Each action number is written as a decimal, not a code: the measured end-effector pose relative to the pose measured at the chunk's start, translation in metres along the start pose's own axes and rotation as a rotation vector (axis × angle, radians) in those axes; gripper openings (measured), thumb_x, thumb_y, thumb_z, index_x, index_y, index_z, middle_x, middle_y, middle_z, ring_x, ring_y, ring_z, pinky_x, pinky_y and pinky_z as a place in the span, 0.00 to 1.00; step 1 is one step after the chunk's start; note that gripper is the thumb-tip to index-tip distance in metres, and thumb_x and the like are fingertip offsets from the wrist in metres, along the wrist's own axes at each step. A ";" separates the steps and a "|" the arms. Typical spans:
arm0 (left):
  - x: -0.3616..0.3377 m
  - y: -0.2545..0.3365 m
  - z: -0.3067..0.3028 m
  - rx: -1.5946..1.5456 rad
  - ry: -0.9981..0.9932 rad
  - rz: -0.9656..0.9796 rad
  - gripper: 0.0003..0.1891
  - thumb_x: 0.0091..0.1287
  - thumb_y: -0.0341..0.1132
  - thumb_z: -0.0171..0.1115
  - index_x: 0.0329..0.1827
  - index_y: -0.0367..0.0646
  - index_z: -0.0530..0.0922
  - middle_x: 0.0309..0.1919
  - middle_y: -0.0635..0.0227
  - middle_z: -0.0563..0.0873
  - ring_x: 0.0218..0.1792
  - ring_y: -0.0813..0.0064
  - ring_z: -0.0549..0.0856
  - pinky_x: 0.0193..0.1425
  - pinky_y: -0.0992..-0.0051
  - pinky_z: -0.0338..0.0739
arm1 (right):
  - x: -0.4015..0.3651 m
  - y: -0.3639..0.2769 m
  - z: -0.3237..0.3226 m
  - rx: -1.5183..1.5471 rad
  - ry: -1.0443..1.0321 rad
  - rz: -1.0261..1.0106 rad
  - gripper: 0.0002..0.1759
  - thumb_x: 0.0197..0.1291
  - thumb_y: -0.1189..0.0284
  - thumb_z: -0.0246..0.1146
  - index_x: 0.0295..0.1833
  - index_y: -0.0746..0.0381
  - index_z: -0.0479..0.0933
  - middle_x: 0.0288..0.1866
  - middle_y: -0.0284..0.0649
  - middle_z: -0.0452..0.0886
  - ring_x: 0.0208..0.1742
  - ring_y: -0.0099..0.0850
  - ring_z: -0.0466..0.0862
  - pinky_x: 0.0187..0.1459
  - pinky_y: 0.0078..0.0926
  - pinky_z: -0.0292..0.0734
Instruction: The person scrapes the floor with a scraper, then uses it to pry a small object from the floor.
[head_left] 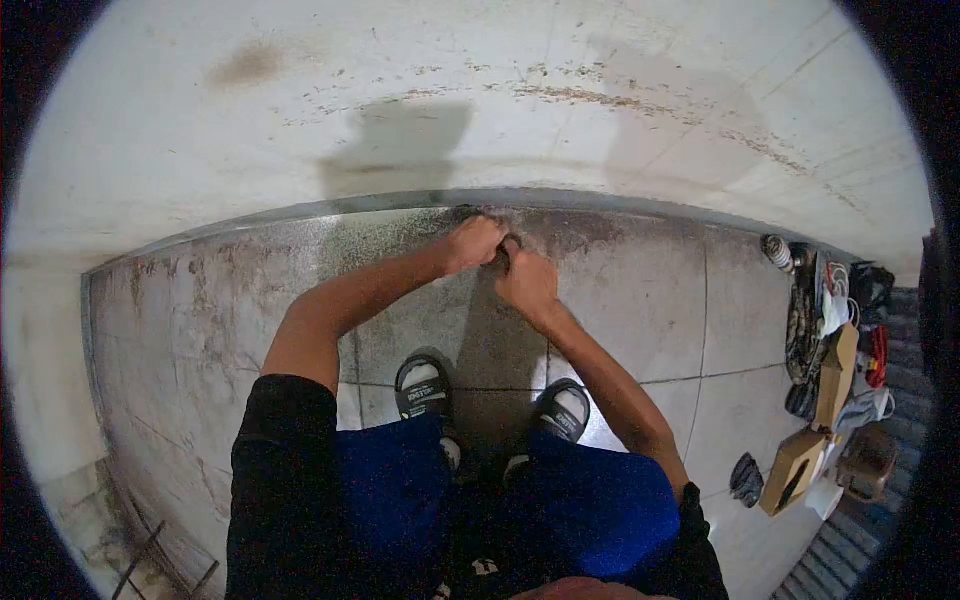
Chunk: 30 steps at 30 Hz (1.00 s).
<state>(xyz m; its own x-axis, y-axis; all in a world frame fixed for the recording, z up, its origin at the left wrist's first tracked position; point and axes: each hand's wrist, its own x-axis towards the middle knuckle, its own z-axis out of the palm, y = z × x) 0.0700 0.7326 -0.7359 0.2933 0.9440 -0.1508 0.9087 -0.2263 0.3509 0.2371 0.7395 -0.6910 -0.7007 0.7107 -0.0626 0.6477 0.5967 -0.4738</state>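
Both hands are close together, low over the tiled floor (640,300) near the foot of the white wall. My left hand (478,243) is closed in a fist, and what lies inside it is hidden. Just below and to its right, my right hand (528,280) is closed too, with its thumb toward the left hand. Between them shows a small dark thing (511,244), too little of it visible to name. The floor around the hands is darkened and gritty along the wall's base.
The white wall (540,130) carries brown stains and flaking. My sandalled feet (424,388) stand on the tiles behind the hands. At the right lie an open cardboard box (793,472), a dark crumpled cloth (746,480), a brown chair (866,463) and several cluttered items.
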 end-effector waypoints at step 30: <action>-0.001 -0.001 0.027 -0.108 0.072 -0.056 0.13 0.54 0.27 0.56 0.43 0.33 0.73 0.37 0.45 0.81 0.37 0.45 0.82 0.40 0.54 0.78 | -0.001 -0.012 0.000 0.022 -0.070 0.099 0.16 0.58 0.66 0.52 0.49 0.63 0.73 0.28 0.55 0.81 0.30 0.52 0.82 0.35 0.50 0.76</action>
<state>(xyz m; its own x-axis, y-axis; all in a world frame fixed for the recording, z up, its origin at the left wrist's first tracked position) 0.0764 0.7254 -0.7612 0.2169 0.9702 -0.1075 0.8845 -0.1488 0.4422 0.2305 0.7319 -0.6851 -0.6533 0.7376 -0.1709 0.7086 0.5162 -0.4810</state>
